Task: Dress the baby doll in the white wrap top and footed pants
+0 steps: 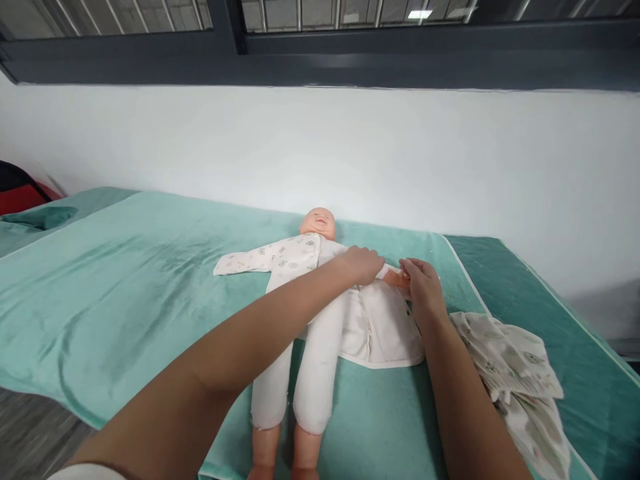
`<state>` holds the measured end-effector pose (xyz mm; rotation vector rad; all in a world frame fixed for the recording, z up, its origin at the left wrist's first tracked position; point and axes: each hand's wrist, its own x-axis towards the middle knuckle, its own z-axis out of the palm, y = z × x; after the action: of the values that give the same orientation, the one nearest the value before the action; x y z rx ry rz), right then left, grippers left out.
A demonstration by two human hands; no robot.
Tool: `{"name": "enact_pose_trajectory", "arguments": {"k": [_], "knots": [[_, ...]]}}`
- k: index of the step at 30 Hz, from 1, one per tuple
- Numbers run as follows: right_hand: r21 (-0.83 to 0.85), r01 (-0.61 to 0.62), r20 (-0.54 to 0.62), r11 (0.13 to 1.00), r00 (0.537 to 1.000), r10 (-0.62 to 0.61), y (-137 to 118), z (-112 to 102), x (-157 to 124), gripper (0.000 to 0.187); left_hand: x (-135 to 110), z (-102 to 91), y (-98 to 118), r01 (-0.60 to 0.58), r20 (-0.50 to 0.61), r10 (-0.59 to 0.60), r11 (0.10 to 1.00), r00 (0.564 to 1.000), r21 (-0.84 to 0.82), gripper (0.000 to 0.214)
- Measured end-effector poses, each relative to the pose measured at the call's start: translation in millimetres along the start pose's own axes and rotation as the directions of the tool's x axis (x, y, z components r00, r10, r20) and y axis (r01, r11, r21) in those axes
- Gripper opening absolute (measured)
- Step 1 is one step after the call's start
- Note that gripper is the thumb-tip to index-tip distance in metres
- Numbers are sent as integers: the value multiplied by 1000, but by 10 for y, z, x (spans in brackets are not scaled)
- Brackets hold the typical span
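A baby doll [317,333] lies on its back, with its head toward the wall and its bare feet toward me. One side of a white printed baby jacket [295,257] covers its chest and one arm, that sleeve stretched out to the left. The jacket's other side lies spread open, inside up, at the right. My left hand [364,265] is closed over the doll's arm on the right. Just beyond it, my right hand [424,277] pinches at the doll's hand [397,278]; the exact contact is partly hidden behind my fingers.
Crumpled printed baby clothing [515,360] lies at the right, beside my right forearm. A light green velvety sheet [150,280] covers the bed, with darker green cloth at the right. Behind stands a white wall [320,147] under a dark window frame. A red and black item [23,190] sits far left.
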<state>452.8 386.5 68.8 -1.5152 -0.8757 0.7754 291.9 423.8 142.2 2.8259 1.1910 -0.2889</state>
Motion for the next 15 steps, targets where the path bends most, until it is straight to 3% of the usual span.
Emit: {"name": "enact_pose_trajectory", "arguments": {"k": [4, 6, 9, 12, 15], "knots": [[267, -1, 45, 964, 999, -12, 11, -114, 43, 25, 116, 96, 45, -7, -58, 8, 1000, 998, 20, 36], [304, 21, 52, 952, 998, -39, 21, -195, 80, 23, 92, 102, -6, -12, -98, 15, 999, 995, 38, 36], [48, 58, 38, 997, 997, -60, 45, -264, 132, 19, 7, 62, -95, -16, -188, 28, 998, 982, 65, 36], [-231, 51, 93, 972, 995, -31, 55, -211, 118, 9, -79, -1, -150, 23, -260, -5, 998, 966, 66, 41], [-462, 160, 249, 872, 967, -46, 18, -109, 19, 29, -139, -33, -168, 45, -271, -25, 997, 962, 67, 41]]}}
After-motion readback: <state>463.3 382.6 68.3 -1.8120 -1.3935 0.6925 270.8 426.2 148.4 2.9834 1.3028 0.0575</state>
